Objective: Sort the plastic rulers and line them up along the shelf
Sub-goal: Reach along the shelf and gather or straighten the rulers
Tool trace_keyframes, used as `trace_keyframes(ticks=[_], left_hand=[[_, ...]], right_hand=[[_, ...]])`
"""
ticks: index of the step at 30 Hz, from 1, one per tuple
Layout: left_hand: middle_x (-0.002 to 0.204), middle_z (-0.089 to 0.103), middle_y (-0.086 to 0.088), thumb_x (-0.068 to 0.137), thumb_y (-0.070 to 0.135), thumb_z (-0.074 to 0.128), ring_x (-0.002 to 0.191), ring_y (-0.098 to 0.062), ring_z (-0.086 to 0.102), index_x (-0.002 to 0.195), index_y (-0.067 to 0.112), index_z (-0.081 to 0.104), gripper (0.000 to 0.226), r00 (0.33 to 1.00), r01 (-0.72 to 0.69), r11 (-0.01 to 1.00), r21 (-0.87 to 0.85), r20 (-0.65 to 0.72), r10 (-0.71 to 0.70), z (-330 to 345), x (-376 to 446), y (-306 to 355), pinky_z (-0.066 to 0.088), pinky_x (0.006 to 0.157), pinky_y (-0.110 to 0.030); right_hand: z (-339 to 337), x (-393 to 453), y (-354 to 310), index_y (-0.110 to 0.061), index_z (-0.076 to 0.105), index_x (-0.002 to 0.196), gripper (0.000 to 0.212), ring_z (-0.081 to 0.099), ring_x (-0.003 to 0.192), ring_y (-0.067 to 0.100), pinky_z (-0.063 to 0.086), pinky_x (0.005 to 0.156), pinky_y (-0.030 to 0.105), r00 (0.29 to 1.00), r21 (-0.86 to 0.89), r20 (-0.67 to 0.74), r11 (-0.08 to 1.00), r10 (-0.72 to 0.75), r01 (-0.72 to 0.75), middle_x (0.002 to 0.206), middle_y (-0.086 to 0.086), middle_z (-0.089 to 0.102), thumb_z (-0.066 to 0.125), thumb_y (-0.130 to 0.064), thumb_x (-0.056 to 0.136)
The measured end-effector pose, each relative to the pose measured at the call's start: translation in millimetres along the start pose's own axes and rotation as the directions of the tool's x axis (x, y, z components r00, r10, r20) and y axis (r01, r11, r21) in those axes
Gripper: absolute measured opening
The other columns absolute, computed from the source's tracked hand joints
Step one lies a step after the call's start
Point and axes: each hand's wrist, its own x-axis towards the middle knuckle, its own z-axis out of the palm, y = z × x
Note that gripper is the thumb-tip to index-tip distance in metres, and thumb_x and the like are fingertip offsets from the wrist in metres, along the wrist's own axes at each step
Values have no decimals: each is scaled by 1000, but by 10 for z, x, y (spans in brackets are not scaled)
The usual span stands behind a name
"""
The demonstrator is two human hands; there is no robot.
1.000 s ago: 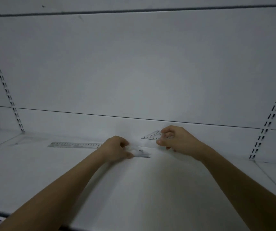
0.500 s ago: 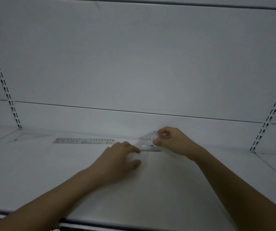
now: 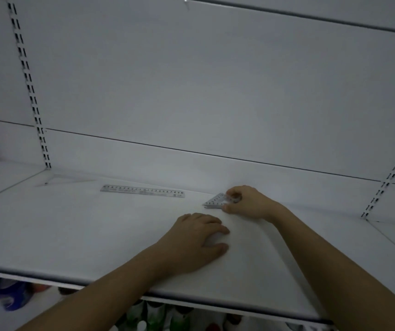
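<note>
My left hand (image 3: 193, 237) has let go and now rests flat and empty on the white metal shelf (image 3: 72, 230). My right hand (image 3: 246, 201) pinches the small clear plastic triangle ruler (image 3: 215, 201) at the back, right of the long clear straight ruler (image 3: 142, 191), ready for lining up.

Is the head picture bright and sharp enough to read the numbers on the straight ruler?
Head view: dim and grey, no glare; straight ruler digits show but are soft; the triangular ruler under the right hand is blurrier; wide-angle bending tilts the shelf.
</note>
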Motion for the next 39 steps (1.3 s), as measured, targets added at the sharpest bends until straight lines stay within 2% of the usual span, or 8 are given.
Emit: trace_keyframes(ticks=[4,7,10,15,19,24,32,39], left_hand=[[144,41,15,92,57,41,134,-7,33,135,39,46,47,1000,-4,1000,7,-12,4,-10,0,-2,23,113,-35],[144,42,14,93,55,41,133,-9,35,135,38,46,46,1000,-7,1000,3,-11,7,-16,-3,-1,23,114,-36],[143,43,12,94,54,39,130,-11,39,136,38,45,45,1000,-9,1000,11,7,9,-4,-12,17,26,113,-36],[141,44,8,95,54,37,126,-16,43,135,34,45,46,995,87,994,60,48,-90,-83,40,165,34,107,-39],[145,44,3,93,59,38,132,-19,41,137,32,45,53,984,160,986,39,68,-162,-91,235,511,35,107,-40],[143,46,5,90,64,40,130,-19,43,135,33,46,55,986,123,992,0,112,-122,16,429,1185,35,107,-41],[140,49,5,87,67,42,127,-19,46,132,34,50,57,993,37,999,-36,116,-32,468,548,2791,37,102,-40],[139,49,2,88,68,39,127,-22,45,133,33,50,57,990,-102,994,-32,95,105,820,702,4314,38,101,-40]], right_hand=[[3,-133,-12,-13,49,136,65,47,122,23,40,104,35,996,29,-70,998,51,-49,136,5,49,70,-44,83],[40,-315,44,-15,46,138,65,45,124,25,39,105,37,984,29,-143,994,109,-106,137,9,47,69,-42,84],[62,-570,110,-17,42,141,64,42,128,25,36,107,35,977,12,-144,987,158,-158,140,8,44,65,-43,87],[-45,-990,238,-22,41,142,60,41,132,19,33,107,31,973,-16,-116,980,198,-201,147,1,41,57,-48,91],[-205,-1351,384,-23,47,137,51,47,123,17,36,99,29,961,-20,-140,970,238,-243,139,-1,48,53,-49,93],[-468,-1897,710,-25,51,132,48,51,117,17,42,101,37,939,-37,-197,955,281,-294,133,-1,54,50,-52,93],[-850,-3255,1583,-23,56,127,45,53,114,16,43,98,35,903,17,-258,936,343,-351,131,-1,55,52,-51,92],[-1327,-4529,2461,-15,58,125,42,55,106,18,46,90,31,831,73,-324,887,453,-455,124,4,59,53,-43,94]])
